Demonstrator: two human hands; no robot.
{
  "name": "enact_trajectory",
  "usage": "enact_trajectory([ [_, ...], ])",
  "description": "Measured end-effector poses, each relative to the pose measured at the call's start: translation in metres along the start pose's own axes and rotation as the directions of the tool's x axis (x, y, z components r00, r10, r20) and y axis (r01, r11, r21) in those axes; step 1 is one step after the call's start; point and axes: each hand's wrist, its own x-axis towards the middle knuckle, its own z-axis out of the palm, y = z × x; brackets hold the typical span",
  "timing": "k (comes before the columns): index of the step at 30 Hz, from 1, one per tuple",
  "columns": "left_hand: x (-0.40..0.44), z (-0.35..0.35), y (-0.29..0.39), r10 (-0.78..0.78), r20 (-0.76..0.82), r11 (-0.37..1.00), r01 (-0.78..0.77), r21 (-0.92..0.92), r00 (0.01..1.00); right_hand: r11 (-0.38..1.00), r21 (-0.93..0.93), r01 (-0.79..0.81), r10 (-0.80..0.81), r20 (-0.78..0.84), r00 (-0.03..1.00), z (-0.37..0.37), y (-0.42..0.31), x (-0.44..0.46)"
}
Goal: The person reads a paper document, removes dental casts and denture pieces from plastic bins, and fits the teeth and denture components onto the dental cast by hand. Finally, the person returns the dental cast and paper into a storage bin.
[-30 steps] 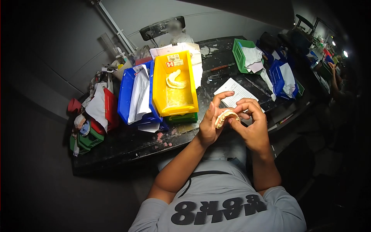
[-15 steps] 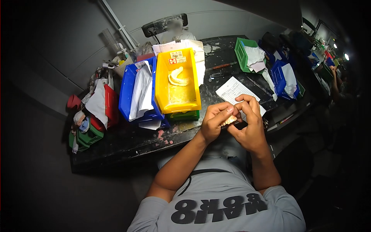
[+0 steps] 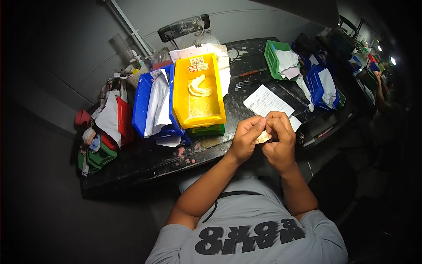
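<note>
A cream-coloured dental model (image 3: 263,138) with a row of teeth is held between both hands, over the table's front edge. My left hand (image 3: 246,140) is closed on its left side, with the thumb on top. My right hand (image 3: 281,143) grips the other side with bent fingers, and the fingertips of both hands meet above it. The fingers cover most of the model. Just beyond the hands lies a written paper pad (image 3: 267,102). A pale curved cast (image 3: 200,87) rests inside the yellow bin (image 3: 200,121) to the left.
A blue bin (image 3: 141,103) with papers stands beside the yellow one, and a red bin (image 3: 126,121) is farther left. At the back right are a green bin (image 3: 271,61) and another blue bin (image 3: 314,86). A co-worker's arm (image 3: 380,88) shows at far right.
The hands have drawn together round the model, which was more exposed a second ago. My left hand's fingers, spread before, have folded over it. The bins and cast have not moved on the table.
</note>
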Motion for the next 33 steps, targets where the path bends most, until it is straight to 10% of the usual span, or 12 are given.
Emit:
enact_trajectory([
  [16,-0.003,0.004,-0.003,0.037,-0.104,0.997,-0.03,0.069,0.994,0.998,0.065,0.005,-0.003,-0.025,1.0,0.002,-0.005,-0.001],
  [29,0.006,-0.007,0.016,-0.093,0.087,0.878,0.123,-0.462,0.992,0.997,0.031,-0.074,0.077,-0.085,0.993,0.011,-0.006,0.0],
  [33,0.007,-0.017,0.004,-0.084,0.049,0.946,0.096,-0.308,0.995,0.984,0.049,-0.172,0.175,-0.074,0.982,0.006,-0.007,0.007],
])
